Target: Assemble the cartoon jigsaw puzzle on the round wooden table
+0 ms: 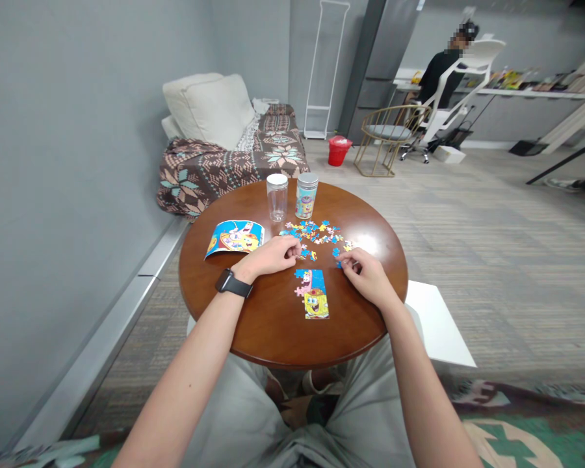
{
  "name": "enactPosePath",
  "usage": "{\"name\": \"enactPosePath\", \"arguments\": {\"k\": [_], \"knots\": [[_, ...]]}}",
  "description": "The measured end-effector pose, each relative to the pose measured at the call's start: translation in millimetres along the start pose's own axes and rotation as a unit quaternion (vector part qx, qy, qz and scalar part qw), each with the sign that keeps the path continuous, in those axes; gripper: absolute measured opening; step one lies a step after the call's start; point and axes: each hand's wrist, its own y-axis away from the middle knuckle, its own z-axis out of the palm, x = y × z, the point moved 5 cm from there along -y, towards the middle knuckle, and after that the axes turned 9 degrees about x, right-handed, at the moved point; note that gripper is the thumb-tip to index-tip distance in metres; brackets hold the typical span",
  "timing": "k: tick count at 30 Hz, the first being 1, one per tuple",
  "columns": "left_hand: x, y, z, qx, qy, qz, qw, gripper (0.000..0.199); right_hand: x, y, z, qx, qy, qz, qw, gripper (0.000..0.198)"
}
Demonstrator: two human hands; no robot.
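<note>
Assembling of the jigsaw appears to be partly complete. Status is as follows.

Done: one joined section (316,303) lies flat on the tabletop (263,312), at the near side, between the forearms. It shows a yellow figure below a pink figure on a blue ground. Its right side is straight; its upper left side is jagged and incomplete. Judged against the curved picture sheet (234,237) at the left, the section corresponds to the right-hand part of the design.

Outstanding: many loose pieces (309,229) are scattered beyond the section, in front of the transparent jar (277,198) and the printed jar (306,196). Both jars are lidded. The left-hand part of the design seems to be left to build; by this estimate, less than half is joined. The exact piece count cannot be read.

Hand positions: the left hand (274,255) rests beside the loose pieces with a narrow grip, fingers curled; whether it contains a piece cannot be determined. The right hand (365,273) has a narrow grip, fingertips at a small blue piece (339,264); whether that piece is held or merely touched cannot be determined.
</note>
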Motion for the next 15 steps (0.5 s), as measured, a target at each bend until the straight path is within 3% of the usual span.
{"name": "enactPosePath", "arguments": {"k": [9,15], "knots": [[3.0,0.5,-2.6,0.012,0.015,-0.018,1.0,0.013,-1.7,0.3,-1.0,0.002,0.007,-0.012,1.0,0.018],[5.0,-1.0,-3.1,0.003,-0.004,0.011,1.0,0.014,-2.2,0.2,-1.5,0.003,0.017,-0.006,1.0,0.014]]}}
